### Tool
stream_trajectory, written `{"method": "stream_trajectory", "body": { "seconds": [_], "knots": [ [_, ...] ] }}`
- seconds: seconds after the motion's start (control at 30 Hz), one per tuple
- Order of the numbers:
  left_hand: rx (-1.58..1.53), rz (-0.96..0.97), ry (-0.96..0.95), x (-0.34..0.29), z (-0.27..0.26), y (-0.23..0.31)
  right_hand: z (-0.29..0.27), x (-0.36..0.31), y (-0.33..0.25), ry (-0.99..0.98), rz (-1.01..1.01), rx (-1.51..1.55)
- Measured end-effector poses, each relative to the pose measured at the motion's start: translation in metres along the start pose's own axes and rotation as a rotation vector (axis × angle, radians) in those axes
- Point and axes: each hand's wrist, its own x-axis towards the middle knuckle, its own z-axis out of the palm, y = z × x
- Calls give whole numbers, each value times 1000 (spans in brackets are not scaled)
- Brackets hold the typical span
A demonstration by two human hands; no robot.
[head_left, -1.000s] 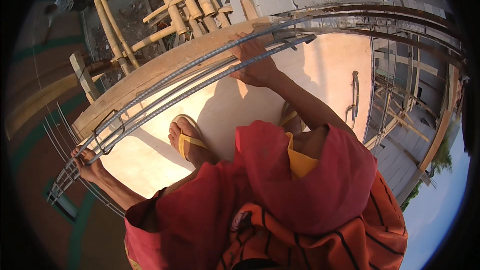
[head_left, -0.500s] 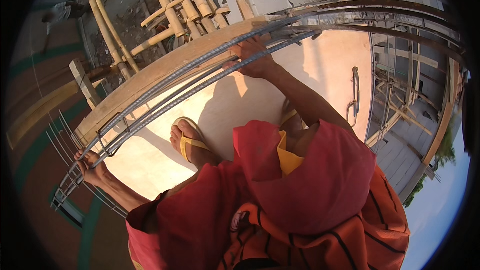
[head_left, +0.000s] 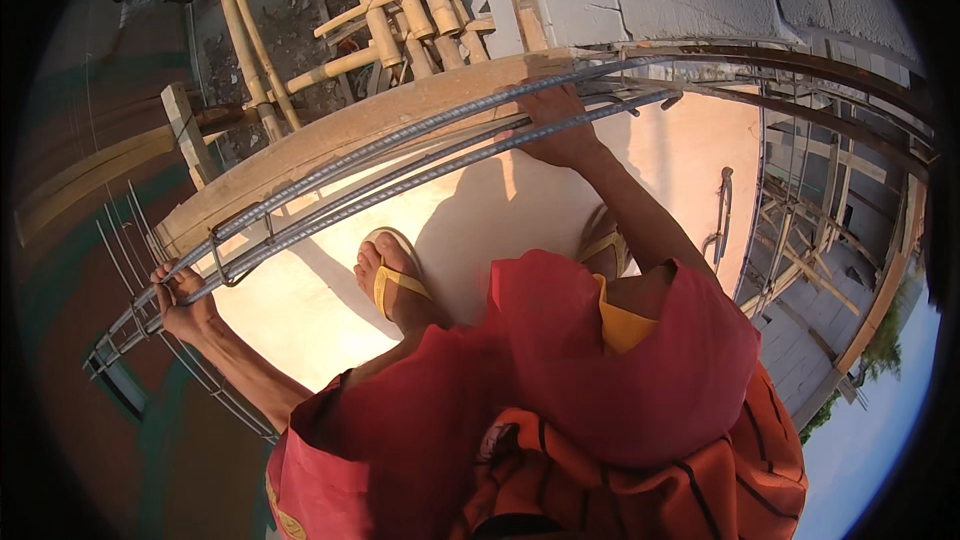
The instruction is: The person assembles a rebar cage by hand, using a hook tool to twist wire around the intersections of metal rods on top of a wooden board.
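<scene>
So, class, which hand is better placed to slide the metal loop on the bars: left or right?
Probably the left. The left hand grips the steel bars close to the metal loop, while the right hand is farther along them. It might need to loosen its grip first.

Rough, ribbed metal bars [head_left: 400, 135]

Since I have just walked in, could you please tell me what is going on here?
A person's left hand is closed around ribbed steel bars near their left end, while the right hand is among them farther right. The bars run beside a wooden board, above a pale surface; bamboo poles lie beyond.
</scene>
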Motion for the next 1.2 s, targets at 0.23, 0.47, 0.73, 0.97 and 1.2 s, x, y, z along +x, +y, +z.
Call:
{"method": "stream_trajectory", "body": {
  "seconds": [0.23, 0.47, 0.73, 0.97, 1.2],
  "knots": [
    [69, 121, 118, -38, 97, -68, -29, -7, -9, -200, 167, -29],
    [-3, -46, -81, -18, 130, -99, -28, -35, 31, -55, 237, -136],
    [-2, -166, -178, 39, 82, -55, -16, -18, 28, 229, 111, -215],
    [39, -208, -290, 68, 58, -40, -15, -26, 13, 238, 126, -84],
    [26, -193, -190, 85, 40, -31, -15, -17, 3, 190, 137, -54]
  ]
}}
